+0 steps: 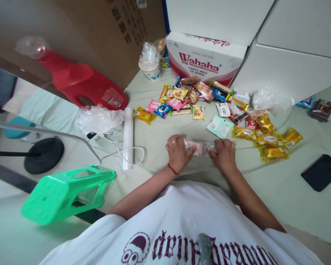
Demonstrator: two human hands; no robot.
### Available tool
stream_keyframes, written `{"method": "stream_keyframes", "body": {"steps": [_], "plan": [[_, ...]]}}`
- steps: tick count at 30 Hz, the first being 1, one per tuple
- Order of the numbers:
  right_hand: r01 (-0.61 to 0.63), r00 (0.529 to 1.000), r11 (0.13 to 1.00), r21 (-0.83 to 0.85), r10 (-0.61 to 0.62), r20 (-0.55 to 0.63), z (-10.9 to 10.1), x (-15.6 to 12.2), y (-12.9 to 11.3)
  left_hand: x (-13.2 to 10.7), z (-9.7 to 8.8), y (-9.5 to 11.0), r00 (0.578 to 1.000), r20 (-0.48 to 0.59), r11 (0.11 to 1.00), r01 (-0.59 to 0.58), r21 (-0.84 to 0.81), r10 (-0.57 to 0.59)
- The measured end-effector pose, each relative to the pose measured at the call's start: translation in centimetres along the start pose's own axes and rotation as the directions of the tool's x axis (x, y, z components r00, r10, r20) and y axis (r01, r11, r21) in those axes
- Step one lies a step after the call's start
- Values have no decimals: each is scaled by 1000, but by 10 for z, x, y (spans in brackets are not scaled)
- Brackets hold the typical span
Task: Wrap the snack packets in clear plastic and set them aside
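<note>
White shirt (182, 209), left hand (178, 152), right hand (224, 154) both clasping clear packet (200, 147); bare tabletop (270, 187) around

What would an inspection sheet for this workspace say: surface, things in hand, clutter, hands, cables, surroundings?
Surface: pale green table cover, mostly flat.
Things in hand: clear packet with pink contents, between both hands.
Clutter: snack packets spread behind the hands, yellow packets to the right, white roll, crumpled plastic bag, black phone.
Hands: left hand and right hand each grip one end of the clear packet.
Cables: white cable looped beside the white roll.
Surroundings: Wahaha carton, red stool and green stool, both tipped over.
</note>
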State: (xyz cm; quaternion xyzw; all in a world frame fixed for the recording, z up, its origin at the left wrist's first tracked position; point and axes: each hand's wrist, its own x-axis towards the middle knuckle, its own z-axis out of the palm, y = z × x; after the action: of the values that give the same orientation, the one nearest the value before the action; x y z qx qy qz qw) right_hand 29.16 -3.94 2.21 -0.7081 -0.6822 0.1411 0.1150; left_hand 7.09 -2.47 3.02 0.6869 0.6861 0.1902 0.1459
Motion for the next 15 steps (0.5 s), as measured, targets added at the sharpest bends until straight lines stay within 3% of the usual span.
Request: {"method": "stream_keyframes", "body": {"steps": [2, 6, 10, 12, 15], "plan": [[4, 1000, 1000, 6, -4, -3, 1, -3, -5, 2, 6, -4, 998, -7, 997, 62, -35, -63], [-10, 1000, 996, 91, 9, 11, -9, -13, -18, 2, 12, -4, 997, 76, 999, 7, -39, -4], [-46, 999, 918, 393, 33, 40, -9, -23, -39, -5, 14, 12, 996, 91, 995, -10, -103, 19], [-109, 994, 746, 656, 73, 83, -2, -23, -47, -6, 16, 19, 996, 60, 991, -53, -124, 61], [-256, 965, 255, 932, 126, 231, 6, -18, -51, -4, 19, 22, 982, 21, 979, -183, -94, 185]]}}
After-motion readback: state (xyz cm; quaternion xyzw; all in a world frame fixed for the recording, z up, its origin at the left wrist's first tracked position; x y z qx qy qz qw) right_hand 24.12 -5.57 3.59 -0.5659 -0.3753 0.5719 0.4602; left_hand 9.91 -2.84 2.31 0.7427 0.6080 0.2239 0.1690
